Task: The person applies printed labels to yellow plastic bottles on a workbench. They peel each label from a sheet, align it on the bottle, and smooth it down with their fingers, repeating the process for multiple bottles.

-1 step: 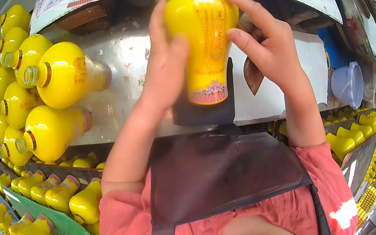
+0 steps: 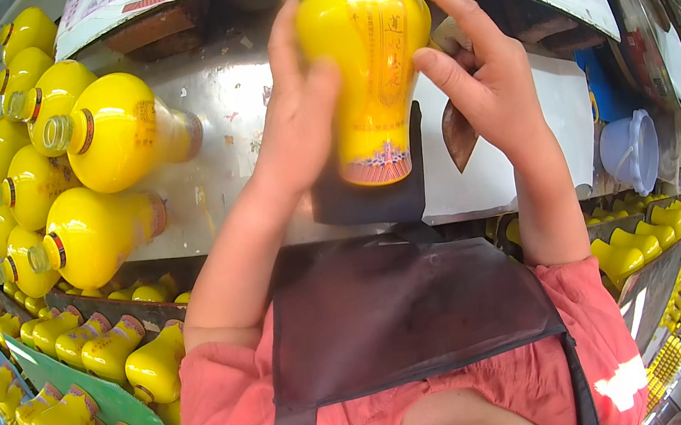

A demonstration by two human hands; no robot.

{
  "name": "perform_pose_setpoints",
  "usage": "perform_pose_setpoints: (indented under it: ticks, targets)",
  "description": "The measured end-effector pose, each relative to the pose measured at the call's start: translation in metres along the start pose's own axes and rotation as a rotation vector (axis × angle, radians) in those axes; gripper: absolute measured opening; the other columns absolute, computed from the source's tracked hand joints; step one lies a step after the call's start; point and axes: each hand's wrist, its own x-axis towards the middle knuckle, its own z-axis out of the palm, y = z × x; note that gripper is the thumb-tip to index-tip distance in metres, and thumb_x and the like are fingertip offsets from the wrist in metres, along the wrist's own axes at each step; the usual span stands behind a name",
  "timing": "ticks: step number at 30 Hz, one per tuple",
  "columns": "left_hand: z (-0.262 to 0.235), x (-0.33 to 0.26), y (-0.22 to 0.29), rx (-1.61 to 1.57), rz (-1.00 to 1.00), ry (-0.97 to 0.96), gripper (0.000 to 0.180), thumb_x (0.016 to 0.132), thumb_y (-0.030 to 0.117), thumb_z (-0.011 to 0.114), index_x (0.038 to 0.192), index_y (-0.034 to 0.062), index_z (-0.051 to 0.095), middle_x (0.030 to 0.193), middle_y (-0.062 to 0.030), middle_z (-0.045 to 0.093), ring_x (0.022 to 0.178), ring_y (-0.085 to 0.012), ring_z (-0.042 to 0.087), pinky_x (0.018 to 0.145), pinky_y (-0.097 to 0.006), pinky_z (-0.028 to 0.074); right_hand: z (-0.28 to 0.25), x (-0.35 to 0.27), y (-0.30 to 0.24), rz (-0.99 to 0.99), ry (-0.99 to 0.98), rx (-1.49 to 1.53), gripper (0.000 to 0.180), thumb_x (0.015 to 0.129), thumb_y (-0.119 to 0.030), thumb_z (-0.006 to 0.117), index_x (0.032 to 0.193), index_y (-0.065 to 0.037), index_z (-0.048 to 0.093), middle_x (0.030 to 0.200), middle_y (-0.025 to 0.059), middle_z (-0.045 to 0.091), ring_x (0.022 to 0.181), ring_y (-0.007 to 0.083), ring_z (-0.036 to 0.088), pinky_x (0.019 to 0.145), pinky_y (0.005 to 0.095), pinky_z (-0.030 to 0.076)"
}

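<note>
From the head view, one yellow vase-shaped bottle (image 2: 369,62) stands upright at the far middle of the metal table (image 2: 233,122), on a dark pad (image 2: 370,198). The left hand (image 2: 297,120) presses its side, fingers (image 2: 287,40) curled loosely around it. The right hand (image 2: 485,78) holds the other side with spread fingers (image 2: 451,11) touching the shoulder. At the left, about nine like bottles (image 2: 116,129) lie on their sides in a row, open mouths near. One pale plastic tub (image 2: 632,152) sits at the right. More yellow bottles (image 2: 105,349) fill crates below, near left and right.
</note>
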Motion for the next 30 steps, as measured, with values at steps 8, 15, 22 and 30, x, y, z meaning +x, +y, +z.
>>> perform_pose_setpoints:
  ticks: [8,15,22,30]
  targets:
    - [0.002,0.002,0.020,-0.130,-0.201,0.036,0.064,0.111,0.027,0.051,0.166,0.0149,0.021,0.147,-0.0091,0.052,0.129,-0.0191,0.057,0.109,-0.036,0.048,0.012,-0.017,0.021,0.152,-0.024,0.196,0.072,0.094,-0.018,0.070,0.160,-0.013,0.042,0.077,0.0000,0.059,0.064,0.0053,0.050,0.063,0.0234,0.045]
    - [-0.010,0.005,0.028,0.155,-0.088,0.098,0.054,0.103,0.023,0.062,0.153,0.0074,0.050,0.143,-0.0157,0.054,0.134,-0.0231,0.053,0.112,-0.035,0.044,0.011,-0.012,0.020,0.417,-0.126,0.347,0.069,0.097,-0.014,0.062,0.162,-0.014,0.041,0.098,0.0024,0.066,0.074,0.0064,0.054,0.069,0.0223,0.047]
    - [-0.018,0.000,0.036,0.130,-0.055,0.090,0.042,0.109,0.023,0.055,0.149,0.0120,0.058,0.139,-0.0072,0.060,0.122,-0.0164,0.061,0.096,-0.034,0.056,0.026,-0.005,0.025,0.496,-0.130,0.369,0.065,0.094,-0.004,0.053,0.159,-0.011,0.045,0.126,0.0078,0.068,0.096,0.0124,0.064,0.085,0.0257,0.051]
    - [-0.017,0.000,0.034,0.067,-0.111,0.103,0.048,0.108,0.029,0.057,0.153,0.0100,0.053,0.139,-0.0056,0.061,0.127,-0.0173,0.059,0.100,-0.035,0.053,0.031,-0.004,0.021,0.456,-0.090,0.357,0.065,0.094,-0.001,0.052,0.158,-0.008,0.045,0.140,0.0119,0.064,0.115,0.0181,0.065,0.098,0.0304,0.051]
